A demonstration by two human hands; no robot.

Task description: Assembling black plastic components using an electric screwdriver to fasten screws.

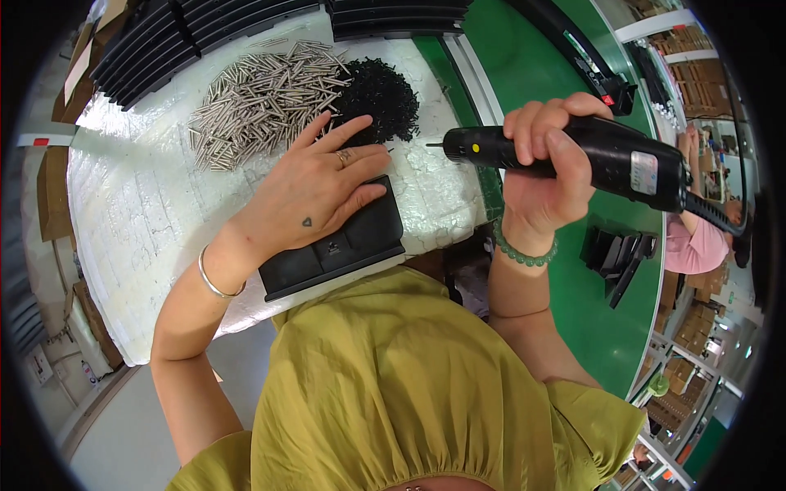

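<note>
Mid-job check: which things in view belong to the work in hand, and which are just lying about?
Apparently in the job:
Power screwdriver, in the right hand
Black panel, under the left hand
Small black pieces, heaped beyond that hand
Silvery pins, heaped alongside

Probably just lying about:
Slatted black parts, behind the heaps
Dark parts on the green surface

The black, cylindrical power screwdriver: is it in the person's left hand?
No, the person's right hand grips the black, cylindrical power screwdriver.

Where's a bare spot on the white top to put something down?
Left of the silver pins, the white top has a big bare patch; a smaller one is right of the black panel. It's crowded around the left hand, by the black bits.
</note>
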